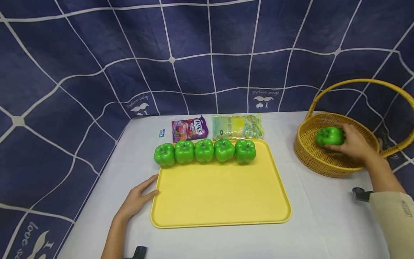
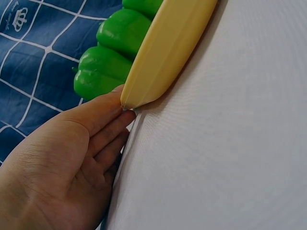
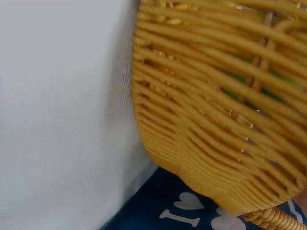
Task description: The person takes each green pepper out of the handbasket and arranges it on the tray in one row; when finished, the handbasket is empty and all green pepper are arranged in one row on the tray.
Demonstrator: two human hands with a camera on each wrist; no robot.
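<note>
Inside the wicker basket, my right hand grips a green bell pepper, thumb on its near side. In the right wrist view the basket's woven wall hides nearly all of that hand; green shows through the gaps. My left hand rests at the left edge of the yellow tray, its fingertips touching the rim and its fingers extended. Several green bell peppers stand in a row along the tray's far edge; the leftmost one overlaps the far left corner.
Behind the tray lie a purple candy bag, a yellow-green packet and a small blue wrapper. The basket's tall handle arches over its opening. A dark blue checked cloth hangs behind the white table.
</note>
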